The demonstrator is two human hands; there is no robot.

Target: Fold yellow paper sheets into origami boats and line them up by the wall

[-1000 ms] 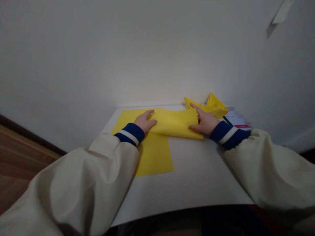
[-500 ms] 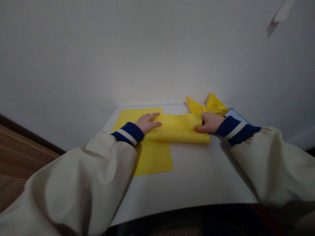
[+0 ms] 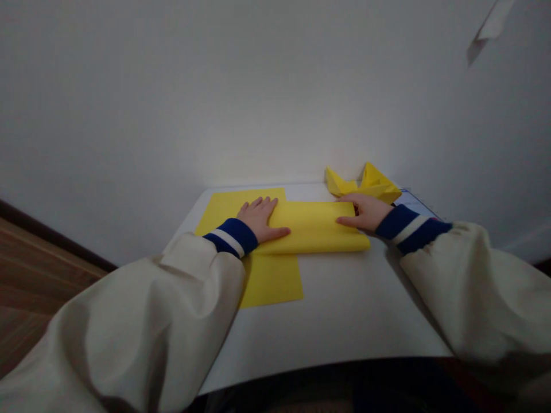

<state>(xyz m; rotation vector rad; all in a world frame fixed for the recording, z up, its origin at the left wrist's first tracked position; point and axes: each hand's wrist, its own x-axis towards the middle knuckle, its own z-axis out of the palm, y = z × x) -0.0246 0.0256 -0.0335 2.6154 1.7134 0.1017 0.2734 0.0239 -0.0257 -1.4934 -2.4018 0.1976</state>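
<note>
A sheet of yellow paper (image 3: 314, 223) lies folded over crosswise, with a rounded, uncreased bend along its near side. My left hand (image 3: 260, 221) presses flat on its left part, fingers spread and thumb pointing right. At the right end, my right hand (image 3: 364, 212) holds the folded sheet's edges, thumb on top and forefinger along the far edge; its other fingers are mostly hidden. Beneath the folded sheet's left part is another flat yellow sheet (image 3: 273, 281), showing on the far and near sides.
A folded yellow paper boat (image 3: 370, 186) stands behind my right hand, by the wall (image 3: 275, 103). Part of a blue-edged flat item (image 3: 411, 201) shows beside it. The white table (image 3: 336, 321) ends close to my body. Brown wooden furniture (image 3: 38, 281) is at the left.
My left hand has flattened and spread its fingers, its thumb shifting nearer and right. My right forefinger now extends along the far edge. The folded paper lies flatter.
</note>
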